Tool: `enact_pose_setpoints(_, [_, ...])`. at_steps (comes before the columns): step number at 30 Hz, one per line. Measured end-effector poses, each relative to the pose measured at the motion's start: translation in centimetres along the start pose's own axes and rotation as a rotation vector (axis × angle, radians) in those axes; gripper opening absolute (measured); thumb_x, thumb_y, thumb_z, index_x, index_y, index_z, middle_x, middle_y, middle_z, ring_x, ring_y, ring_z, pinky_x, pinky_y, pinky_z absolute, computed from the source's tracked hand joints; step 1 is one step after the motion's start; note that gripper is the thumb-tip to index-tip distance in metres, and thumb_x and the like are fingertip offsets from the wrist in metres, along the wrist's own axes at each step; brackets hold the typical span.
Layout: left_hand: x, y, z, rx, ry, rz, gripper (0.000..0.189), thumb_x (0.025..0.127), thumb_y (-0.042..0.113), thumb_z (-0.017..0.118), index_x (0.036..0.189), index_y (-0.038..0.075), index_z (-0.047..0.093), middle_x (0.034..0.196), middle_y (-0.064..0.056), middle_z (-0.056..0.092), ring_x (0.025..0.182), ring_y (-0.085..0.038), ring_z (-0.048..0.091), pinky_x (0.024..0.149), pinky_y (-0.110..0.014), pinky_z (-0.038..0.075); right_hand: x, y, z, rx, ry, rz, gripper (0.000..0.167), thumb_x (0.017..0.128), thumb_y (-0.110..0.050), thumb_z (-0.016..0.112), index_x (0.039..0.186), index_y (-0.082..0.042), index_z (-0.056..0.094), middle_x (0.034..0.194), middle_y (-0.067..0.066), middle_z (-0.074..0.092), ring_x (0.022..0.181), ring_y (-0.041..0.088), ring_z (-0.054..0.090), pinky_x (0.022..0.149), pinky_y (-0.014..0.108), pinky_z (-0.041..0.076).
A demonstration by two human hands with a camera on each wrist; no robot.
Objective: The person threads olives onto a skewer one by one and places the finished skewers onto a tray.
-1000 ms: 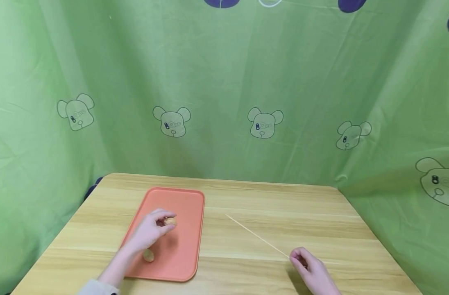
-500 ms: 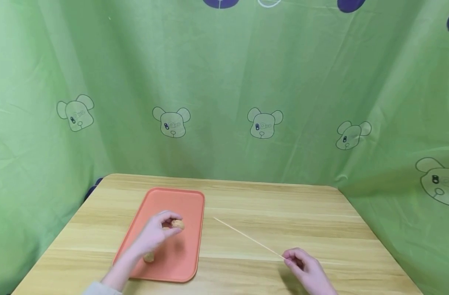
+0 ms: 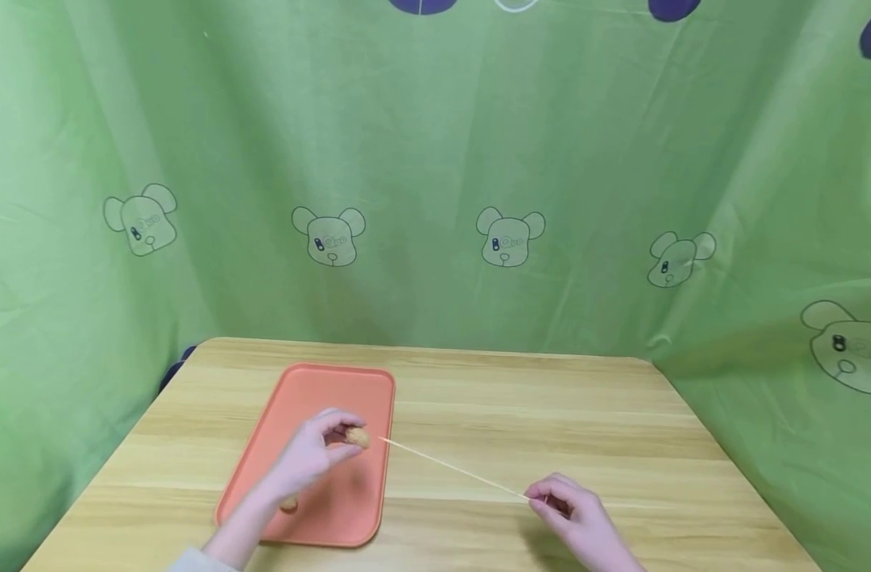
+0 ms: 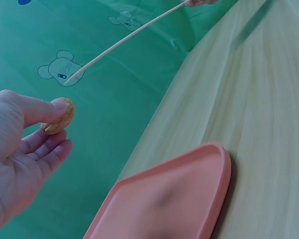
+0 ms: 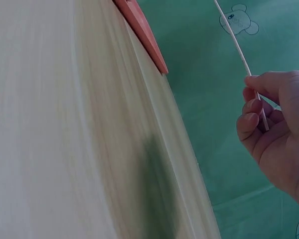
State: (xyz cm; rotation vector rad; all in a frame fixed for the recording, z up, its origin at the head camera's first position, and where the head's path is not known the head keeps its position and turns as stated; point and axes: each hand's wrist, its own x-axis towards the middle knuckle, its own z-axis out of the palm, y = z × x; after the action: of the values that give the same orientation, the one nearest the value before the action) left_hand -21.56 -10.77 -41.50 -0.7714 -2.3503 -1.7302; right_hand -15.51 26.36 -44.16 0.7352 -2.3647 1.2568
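Thin stick (image 3: pixel 453 468), pinched in right hand (image 3: pixel 577 512), points leftward, just short of tan lump (image 3: pixel 358 436) pinched in left hand (image 3: pixel 308 454).

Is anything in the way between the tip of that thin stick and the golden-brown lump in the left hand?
Nothing visible. In the head and left wrist views, only open air separates the tip of the thin skewer from the golden-brown lump. The left hand leaves its facing side uncovered, and the pink tray lies below.
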Motion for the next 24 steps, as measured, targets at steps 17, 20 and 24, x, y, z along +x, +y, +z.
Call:
enact_pose_setpoints(17, [0.14, 0.43, 0.42, -0.059, -0.018, -0.053, 0.031, 0.078, 0.0, 0.07, 0.104, -0.008, 0.057, 0.097, -0.012, 0.059, 0.088, -0.019, 0.06, 0.081, -0.028, 0.053, -0.24, 0.33, 0.45, 0.016, -0.01, -0.054, 0.026, 0.076, 0.013, 0.065, 0.087, -0.01, 0.066, 0.081, -0.004, 0.061, 0.071, 0.003, 0.054, 0.058, 0.017, 0.049])
enact_pose_setpoints(20, [0.15, 0.41, 0.44, -0.063, -0.02, -0.055, 0.03, 0.078, 0.0, 0.07, 0.104, -0.008, 0.056, 0.098, -0.013, 0.059, 0.088, -0.02, 0.06, 0.081, -0.028, 0.053, -0.25, 0.3, 0.38, 0.008, -0.013, -0.041, 0.024, 0.077, 0.012, 0.065, 0.087, -0.01, 0.066, 0.082, -0.007, 0.06, 0.071, 0.003, 0.054, 0.057, 0.018, 0.049])
enact_pose_setpoints(24, [0.24, 0.32, 0.49, -0.045, -0.017, -0.047, 0.029, 0.077, 0.0, 0.07, 0.102, -0.005, 0.057, 0.096, -0.011, 0.059, 0.088, -0.018, 0.059, 0.082, -0.029, 0.053, -0.15, 0.02, 0.31, 0.002, -0.014, -0.006, 0.022, 0.078, 0.01, 0.065, 0.087, -0.01, 0.066, 0.082, -0.009, 0.06, 0.071, 0.003, 0.054, 0.057, 0.019, 0.049])
